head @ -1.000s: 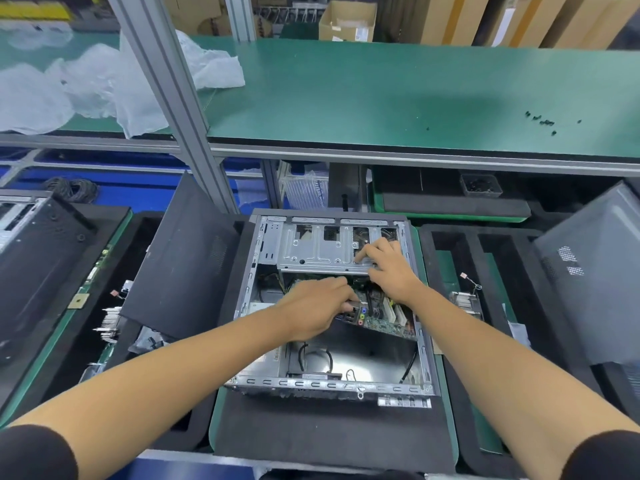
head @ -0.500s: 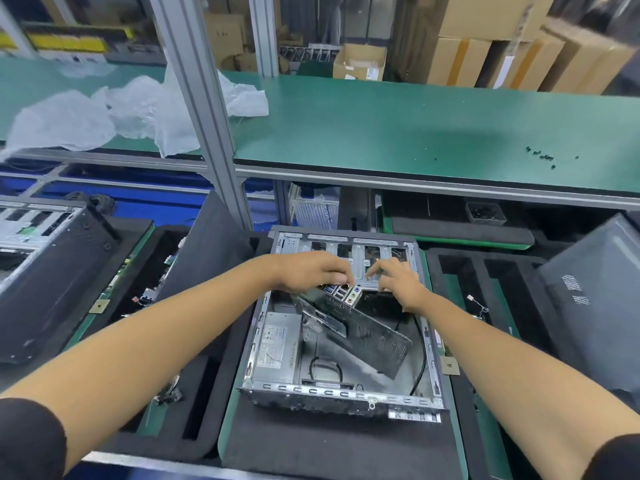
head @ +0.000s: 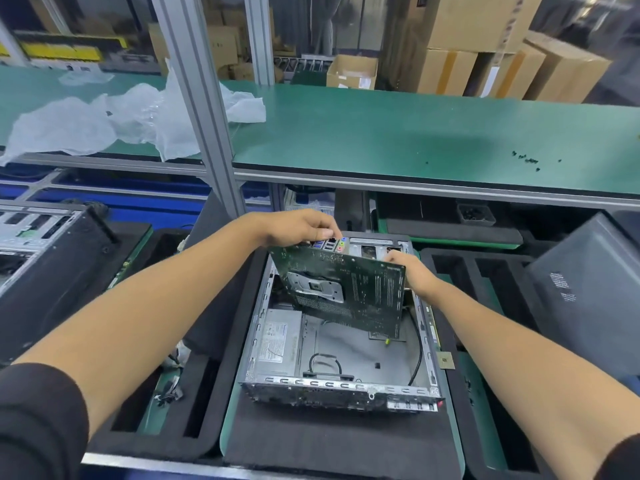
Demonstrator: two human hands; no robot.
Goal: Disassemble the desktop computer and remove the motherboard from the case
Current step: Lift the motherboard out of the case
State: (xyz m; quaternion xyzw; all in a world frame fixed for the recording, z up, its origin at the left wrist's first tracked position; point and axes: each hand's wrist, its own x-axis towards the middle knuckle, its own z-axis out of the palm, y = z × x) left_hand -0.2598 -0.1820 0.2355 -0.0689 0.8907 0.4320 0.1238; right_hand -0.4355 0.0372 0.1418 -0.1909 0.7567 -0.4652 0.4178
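Note:
The green motherboard point(head: 349, 292) is lifted above the open metal case point(head: 332, 388), tilted steeply with its solder side and socket backplate facing me. My left hand point(head: 298, 226) pinches its top edge at the coloured rear ports. My right hand point(head: 412, 271) grips the board's right edge. The case lies on a black foam pad, its floor bare apart from a power supply point(head: 280, 337) at the left and loose black cables point(head: 417, 355).
A raised green bench point(head: 398, 140) spans the back, with white wrapping at its left and small black screws point(head: 526, 160) at its right. Another case point(head: 45, 258) lies to the left, a grey side panel point(head: 588, 292) leans at the right. Black foam trays flank the case.
The motherboard has risen out of the case and swung up to near vertical. Both hands moved up and back with it.

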